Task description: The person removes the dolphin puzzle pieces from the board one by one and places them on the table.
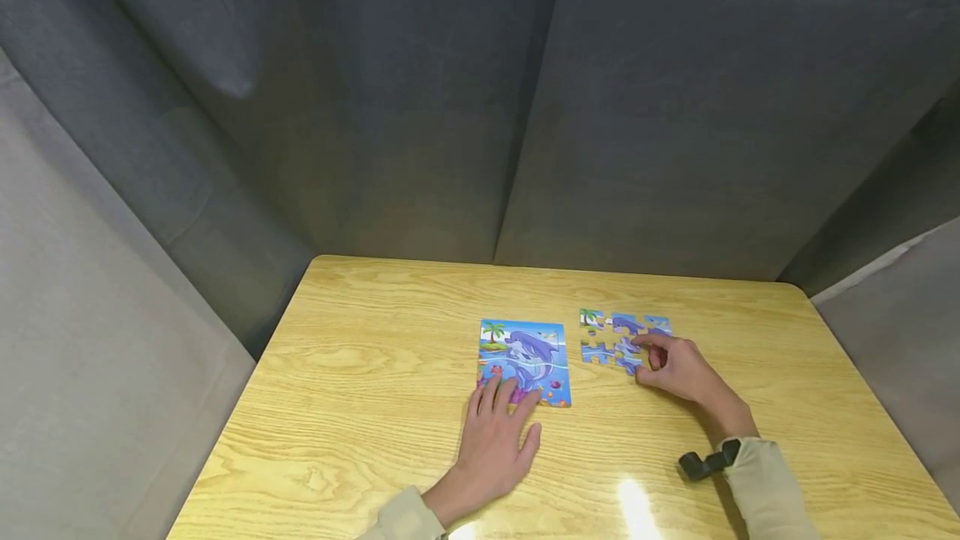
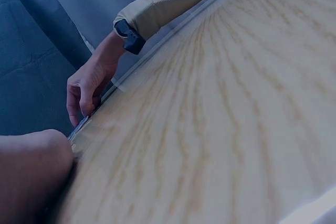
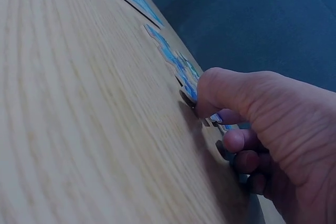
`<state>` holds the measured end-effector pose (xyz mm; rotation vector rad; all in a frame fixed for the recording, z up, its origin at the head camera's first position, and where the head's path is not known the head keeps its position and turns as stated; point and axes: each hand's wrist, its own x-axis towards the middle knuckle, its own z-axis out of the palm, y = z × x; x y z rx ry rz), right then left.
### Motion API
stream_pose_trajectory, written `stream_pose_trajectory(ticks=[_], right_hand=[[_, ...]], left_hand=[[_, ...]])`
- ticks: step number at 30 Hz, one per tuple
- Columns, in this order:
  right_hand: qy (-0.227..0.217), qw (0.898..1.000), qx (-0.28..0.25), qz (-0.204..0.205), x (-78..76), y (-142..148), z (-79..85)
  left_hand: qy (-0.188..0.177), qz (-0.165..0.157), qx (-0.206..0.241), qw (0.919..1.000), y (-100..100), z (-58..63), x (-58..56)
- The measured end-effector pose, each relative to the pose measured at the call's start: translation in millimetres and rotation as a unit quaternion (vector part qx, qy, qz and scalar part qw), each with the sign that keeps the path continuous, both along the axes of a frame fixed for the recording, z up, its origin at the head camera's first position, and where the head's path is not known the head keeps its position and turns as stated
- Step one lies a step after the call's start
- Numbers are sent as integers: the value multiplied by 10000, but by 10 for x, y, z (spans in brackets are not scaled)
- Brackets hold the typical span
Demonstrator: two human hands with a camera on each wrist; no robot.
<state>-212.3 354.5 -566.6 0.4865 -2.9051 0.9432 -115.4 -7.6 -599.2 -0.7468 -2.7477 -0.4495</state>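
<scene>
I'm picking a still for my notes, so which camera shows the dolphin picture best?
The head view: the dolphin picture lies nearly whole in sight, the left hand covering part of its near edge. The right wrist view catches just a slanted blue part at the top; in the left wrist view I can't make it out.

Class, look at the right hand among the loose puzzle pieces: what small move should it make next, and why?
Probably the right hand should nudge the pinched piece away from the person, toward the dolphin-head piece: bare tabletop shows between the two rows, while the picture card under the left hand's fingers shows the dolphin unbroken.
</scene>
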Motion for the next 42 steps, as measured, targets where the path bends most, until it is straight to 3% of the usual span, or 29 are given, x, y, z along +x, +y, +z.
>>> stream_pose_trajectory(ticks=[15,22,28,32,36,42], right_hand=[[-279,9993,-157,-181,19,18,36],[-274,9976,-548,-317,67,-61,19],[34,9968,-798,33,132,-414,109],[182,9929,-1004,608,143,-839,120],[47,9906,-817,1098,127,-1219,90],[-106,9958,-433,796,83,-1445,92]], left_hand=[[-66,6,-36,10000,14,29,-2],[-79,33,-4,10000,22,39,2],[-76,23,14,10000,11,42,14],[-150,74,15,9999,-46,40,45],[-204,132,65,9997,-85,21,72],[-180,90,84,9998,-55,3,49]])
